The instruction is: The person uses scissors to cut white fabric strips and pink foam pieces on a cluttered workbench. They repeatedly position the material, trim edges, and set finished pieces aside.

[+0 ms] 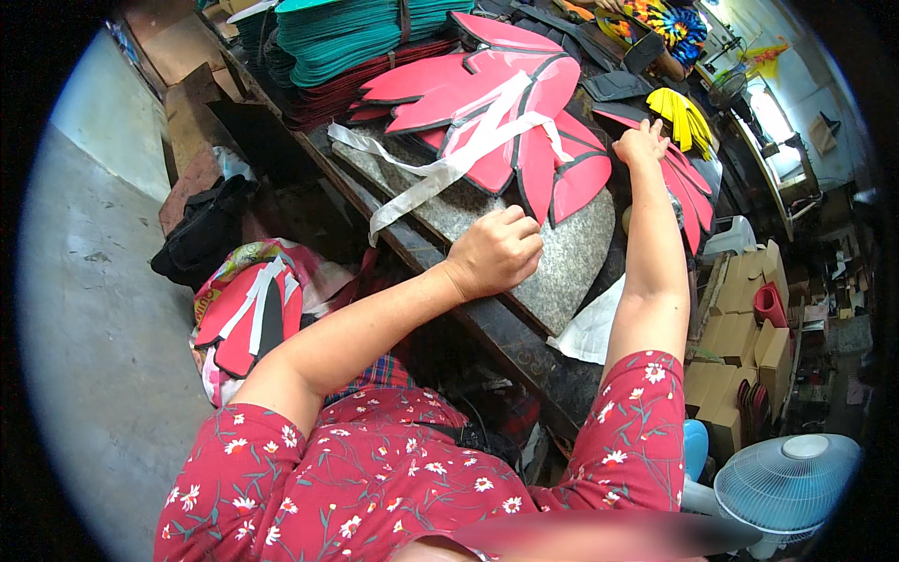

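Pink foam wing pieces with black edges (554, 89) lie overlapping on a grey stone slab (571, 258). White fabric straps (440, 173) run across the pieces and hang over the slab's near edge. My left hand (496, 251) is curled closed above the slab, beside the lower tips of the wings; what its fingers hold, if anything, is hidden. To the right, my right hand (642, 144) reaches forward with its fingers apart, over more pink black-edged pieces (688, 192). A bundle of yellow strips (682, 120) lies just past its fingertips.
Stacked teal sheets (365, 42) rise above dark red ones (375, 89) at the back left. Another pink piece with white straps (248, 314) rests on a colourful bag at my left. Cardboard boxes (735, 342) and a fan (787, 487) stand at right. Someone in bright patterned clothing (670, 28) is across the table.
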`<state>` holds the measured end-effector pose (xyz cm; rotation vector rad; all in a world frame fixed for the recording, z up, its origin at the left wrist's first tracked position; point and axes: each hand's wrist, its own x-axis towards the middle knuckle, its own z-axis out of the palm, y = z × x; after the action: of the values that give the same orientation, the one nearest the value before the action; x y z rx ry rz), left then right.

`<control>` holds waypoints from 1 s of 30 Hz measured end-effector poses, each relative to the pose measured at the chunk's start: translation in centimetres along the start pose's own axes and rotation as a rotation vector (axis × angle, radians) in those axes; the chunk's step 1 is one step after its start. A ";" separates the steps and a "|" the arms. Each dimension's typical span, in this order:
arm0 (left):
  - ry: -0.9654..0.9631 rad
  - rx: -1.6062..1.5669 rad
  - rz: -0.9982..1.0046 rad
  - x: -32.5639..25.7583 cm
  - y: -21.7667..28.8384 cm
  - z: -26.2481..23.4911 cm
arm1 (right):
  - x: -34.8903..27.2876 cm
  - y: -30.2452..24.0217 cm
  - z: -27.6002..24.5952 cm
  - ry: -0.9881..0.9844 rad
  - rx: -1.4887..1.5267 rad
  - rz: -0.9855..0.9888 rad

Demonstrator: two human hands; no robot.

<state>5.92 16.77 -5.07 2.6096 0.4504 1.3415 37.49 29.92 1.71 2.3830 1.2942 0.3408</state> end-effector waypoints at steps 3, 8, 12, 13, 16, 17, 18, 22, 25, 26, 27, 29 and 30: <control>-0.019 0.001 -0.005 0.0 0.0 -0.1 | 1.6 0.0 1.2 -0.036 0.041 0.035; -0.053 -0.023 -0.038 0.0 0.1 -0.3 | 4.0 3.8 0.7 0.420 0.209 0.103; -0.059 -0.024 -0.044 -0.1 0.0 -0.2 | 4.6 11.6 -1.8 0.799 0.239 0.079; -0.058 -0.021 -0.044 -0.1 0.0 -0.2 | 4.3 13.9 -2.7 0.888 0.272 0.088; -0.056 -0.003 -0.044 -0.2 0.0 -0.1 | 2.6 19.3 -5.1 1.120 0.338 0.020; -0.055 -0.002 -0.043 -0.2 0.0 -0.2 | 1.5 20.7 -5.4 1.172 0.316 0.000; -0.053 0.000 -0.041 -0.2 0.0 -0.2 | 0.6 21.5 -5.5 1.240 0.247 -0.057; -0.042 0.005 -0.027 -0.2 0.0 -0.1 | -2.8 20.7 -1.2 1.058 0.213 -0.251; -0.017 0.007 -0.015 -0.3 -0.1 0.0 | -4.7 18.1 3.1 0.371 0.534 -0.284; -0.010 0.007 -0.010 -0.3 -0.1 0.1 | -5.4 17.4 3.8 0.240 0.767 -0.291; -0.010 0.010 -0.008 -0.3 -0.2 0.1 | -6.0 16.9 3.7 0.306 0.765 -0.284; -0.007 0.007 -0.010 -0.4 -0.2 0.2 | -6.9 14.8 2.4 0.358 0.990 -0.228; 0.002 0.006 -0.005 -0.4 -0.2 0.3 | -7.5 13.4 1.5 0.430 1.003 -0.365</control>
<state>5.90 16.83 -5.59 2.6102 0.4615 1.3439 43.91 16.73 6.40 2.8027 2.5169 0.0845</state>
